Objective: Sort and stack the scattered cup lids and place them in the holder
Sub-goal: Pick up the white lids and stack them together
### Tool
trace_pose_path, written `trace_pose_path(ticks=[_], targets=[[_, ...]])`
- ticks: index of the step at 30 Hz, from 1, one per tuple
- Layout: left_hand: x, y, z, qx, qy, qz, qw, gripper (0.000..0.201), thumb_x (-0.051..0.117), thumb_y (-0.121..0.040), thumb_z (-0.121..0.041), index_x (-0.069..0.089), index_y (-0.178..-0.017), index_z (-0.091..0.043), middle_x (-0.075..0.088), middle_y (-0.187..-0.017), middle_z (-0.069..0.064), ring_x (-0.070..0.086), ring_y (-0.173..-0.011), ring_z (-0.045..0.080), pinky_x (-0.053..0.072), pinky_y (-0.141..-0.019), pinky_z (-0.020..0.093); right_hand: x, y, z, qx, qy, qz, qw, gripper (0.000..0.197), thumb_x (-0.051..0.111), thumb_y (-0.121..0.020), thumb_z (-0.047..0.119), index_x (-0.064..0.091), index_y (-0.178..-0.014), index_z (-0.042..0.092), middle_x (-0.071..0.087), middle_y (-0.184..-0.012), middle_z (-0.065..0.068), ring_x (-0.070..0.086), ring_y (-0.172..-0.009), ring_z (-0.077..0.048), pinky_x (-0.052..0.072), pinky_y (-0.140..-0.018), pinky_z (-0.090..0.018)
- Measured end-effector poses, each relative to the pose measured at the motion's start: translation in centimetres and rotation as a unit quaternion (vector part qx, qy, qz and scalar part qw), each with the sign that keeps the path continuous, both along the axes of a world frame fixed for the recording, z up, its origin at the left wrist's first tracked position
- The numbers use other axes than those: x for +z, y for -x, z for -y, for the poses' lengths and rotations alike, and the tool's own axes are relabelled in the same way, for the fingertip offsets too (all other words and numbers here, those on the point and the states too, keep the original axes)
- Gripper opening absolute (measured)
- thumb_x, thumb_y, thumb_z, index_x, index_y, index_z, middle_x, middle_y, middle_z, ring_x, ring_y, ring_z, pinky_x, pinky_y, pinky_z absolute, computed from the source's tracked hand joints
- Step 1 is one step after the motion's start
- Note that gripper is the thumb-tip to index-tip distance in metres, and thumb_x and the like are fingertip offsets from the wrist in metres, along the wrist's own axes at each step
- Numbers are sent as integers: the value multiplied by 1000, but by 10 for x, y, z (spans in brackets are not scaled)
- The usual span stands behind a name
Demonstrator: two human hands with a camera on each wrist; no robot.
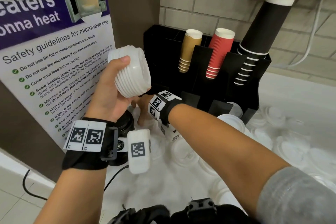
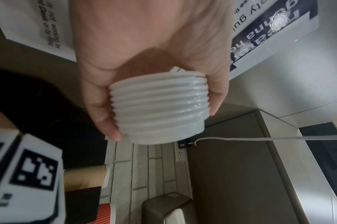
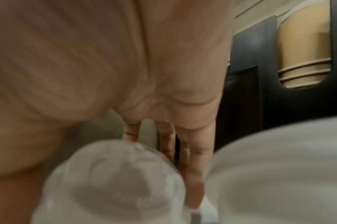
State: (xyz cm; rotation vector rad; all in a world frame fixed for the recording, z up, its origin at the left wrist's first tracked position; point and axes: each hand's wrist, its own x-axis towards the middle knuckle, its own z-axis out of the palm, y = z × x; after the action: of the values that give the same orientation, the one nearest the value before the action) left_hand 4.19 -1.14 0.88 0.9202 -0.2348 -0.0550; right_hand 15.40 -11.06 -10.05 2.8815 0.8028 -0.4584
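White plastic: stack of cup lids [image 1: 131,72] gripped in left hand [image 1: 109,94], raised beside black holder [image 1: 254,85].
Right hand [image 1: 143,112] was extended, fingers straight, onto scattered lids [image 1: 181,152] on counter.

Even indoor light blows out the white counter [image 1: 291,96] at the head view's right, edges bow, and the right wrist view is dim and blurred.

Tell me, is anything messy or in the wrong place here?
Yes. Lots of loose white lids lie scattered over the counter instead of sitting in the black holder. The left hand holds a neat stack of lids; the right hand reaches down among the loose ones.
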Motion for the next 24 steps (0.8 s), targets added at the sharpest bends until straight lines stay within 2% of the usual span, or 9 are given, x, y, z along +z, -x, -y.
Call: trace_pose_path(ticks=[3,6,8,11,13,16,18,21,24], targets=[[0,1,1,-9,-5,5,1000,21,57,-76,-34,78,-80,-34,75,-89,-7,72,-84,12,58,-70,35,4,2,1,33,12,39,999,81,55,-53,65,37,-130,44,52,-133,-5,53,-114,-26,45,-85,-36],[-1,1,2,-10,0,4,1000,19,62,-71,-35,78,-82,-32,74,-90,-5,71,-86,14,57,-72,35,-3,4,0,46,67,44,996,80,67,-67,56,41,-137,29,52,-126,-2,51,-97,-21,30,-55,-24],[-1,1,3,-12,-3,11,1000,22,58,-75,-34,79,-81,-33,74,-90,-6,71,-86,13,56,-72,35,-7,7,-1,21,66,40,997,97,76,-50,61,42,-133,25,51,-110,-3,52,-84,-22,31,-50,-24],[0,2,3,-19,0,10,1000,27,64,-68,-36,73,-93,-29,73,-92,-5,70,-88,14,56,-71,36,-6,9,-6,9,63,16,998,95,83,-43,54,43,-123,22,47,-82,2,55,-80,-25,46,-63,-31],[1,2,3,-15,-3,9,1000,39,67,-63,-38,67,-100,-27,73,-93,-4,70,-89,15,57,-71,36,-9,7,-7,-4,53,27,998,102,81,-35,57,38,-123,30,41,-76,6,49,-76,-19,48,-66,-36],[0,3,3,-11,-8,10,1000,38,66,-66,-37,64,-103,-27,74,-93,-5,71,-88,14,58,-70,36,-11,5,-2,-10,-7,39,999,104,63,-20,70,24,-115,53,55,-95,2,53,-85,-22,46,-67,-38],[1,3,4,-10,-9,5,1000,39,67,-63,-38,65,-101,-28,74,-92,-5,71,-87,14,58,-71,37,-2,5,4,-6,-57,32,998,91,60,-27,71,27,-111,60,61,-113,-1,57,-98,-26,47,-68,-36],[1,4,6,-9,-14,8,1000,27,65,-67,-37,72,-93,-29,73,-91,-4,70,-87,15,54,-73,38,17,11,12,-18,-129,29,991,93,72,-46,65,46,-131,39,57,-129,-3,55,-115,-27,41,-83,-31],[4,6,8,-16,-16,12,1000,21,62,-74,-35,78,-87,-30,72,-89,-5,69,-86,14,52,-75,36,40,15,24,-31,-201,15,979,91,80,-64,50,45,-140,15,52,-134,-7,49,-120,-25,28,-91,-20]])
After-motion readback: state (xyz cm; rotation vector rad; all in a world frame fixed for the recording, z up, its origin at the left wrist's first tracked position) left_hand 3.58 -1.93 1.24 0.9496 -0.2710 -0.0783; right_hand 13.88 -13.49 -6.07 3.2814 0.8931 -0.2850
